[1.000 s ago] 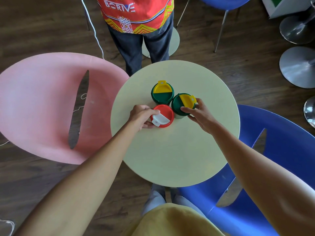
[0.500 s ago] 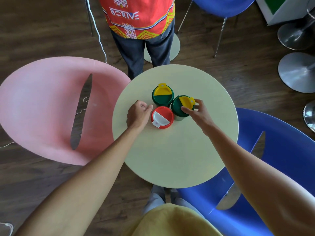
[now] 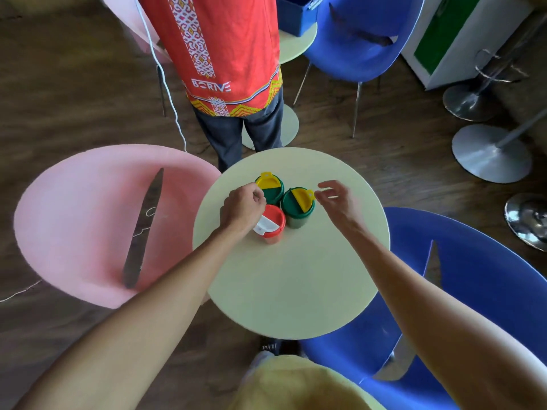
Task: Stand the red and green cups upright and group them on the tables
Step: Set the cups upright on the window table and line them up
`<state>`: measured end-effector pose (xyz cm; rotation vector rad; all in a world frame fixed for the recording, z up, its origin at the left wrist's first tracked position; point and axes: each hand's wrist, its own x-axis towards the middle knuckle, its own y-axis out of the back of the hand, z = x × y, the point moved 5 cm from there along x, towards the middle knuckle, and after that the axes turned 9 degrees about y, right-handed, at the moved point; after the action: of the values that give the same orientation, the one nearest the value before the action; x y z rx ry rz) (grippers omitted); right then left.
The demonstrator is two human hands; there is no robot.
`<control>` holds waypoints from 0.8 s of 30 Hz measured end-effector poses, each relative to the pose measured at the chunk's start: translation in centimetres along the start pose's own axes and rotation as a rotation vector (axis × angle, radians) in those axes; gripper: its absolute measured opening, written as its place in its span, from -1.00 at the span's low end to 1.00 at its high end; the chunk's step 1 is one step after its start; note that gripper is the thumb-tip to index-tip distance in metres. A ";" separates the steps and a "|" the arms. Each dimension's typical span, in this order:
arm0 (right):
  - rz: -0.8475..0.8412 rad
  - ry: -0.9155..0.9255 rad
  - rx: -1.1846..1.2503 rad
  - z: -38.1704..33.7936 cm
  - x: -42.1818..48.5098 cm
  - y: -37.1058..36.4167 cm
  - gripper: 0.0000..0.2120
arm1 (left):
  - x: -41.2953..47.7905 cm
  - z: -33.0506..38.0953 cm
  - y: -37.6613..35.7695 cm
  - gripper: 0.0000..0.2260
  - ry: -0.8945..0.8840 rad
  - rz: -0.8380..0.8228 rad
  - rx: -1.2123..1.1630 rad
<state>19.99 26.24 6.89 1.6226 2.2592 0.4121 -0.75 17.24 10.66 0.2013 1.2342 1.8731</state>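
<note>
Three lidded cups stand upright in a tight cluster on the round pale table (image 3: 296,276). One green cup with a yellow flap (image 3: 271,189) is at the back, a second green cup (image 3: 297,205) to its right, and the red cup with a white flap (image 3: 274,224) in front. My left hand (image 3: 242,207) hovers with curled fingers over the left side of the red cup's lid and hides part of it; nothing shows in its grip. My right hand (image 3: 334,199) is loosely spread just right of the second green cup, near its yellow tab.
A person in a red shirt (image 3: 225,54) stands at the table's far edge. A pink chair (image 3: 88,217) is on the left, a blue chair (image 3: 473,276) on the right. Another blue chair (image 3: 355,39) and metal stool bases (image 3: 491,152) are farther back.
My right hand let go of the right green cup and drew back to the right with fingers spread. My left hand moved from beside the red cup to over its lid.
</note>
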 end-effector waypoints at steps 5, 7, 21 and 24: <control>0.078 0.001 -0.065 -1.9 -3.7 4.3 -0.78 | -2.4 4.8 -0.6 -0.84 -0.185 -0.080 0.050; 0.168 -0.023 -0.079 -1.9 -6.0 6.9 -0.78 | -4.4 7.4 -1.4 -0.85 -0.312 -0.123 0.068; 0.740 -0.249 -0.083 2.2 -28.9 24.6 -0.83 | -26.4 22.4 -12.4 -0.86 -0.885 -0.455 0.190; 0.860 -0.300 -0.054 3.9 -34.3 29.3 -0.86 | -32.6 25.9 -15.5 -0.85 -0.986 -0.520 0.225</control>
<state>56.94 2.93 18.84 2.3736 1.2393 0.3772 42.32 13.16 20.84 0.7429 0.6849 0.9468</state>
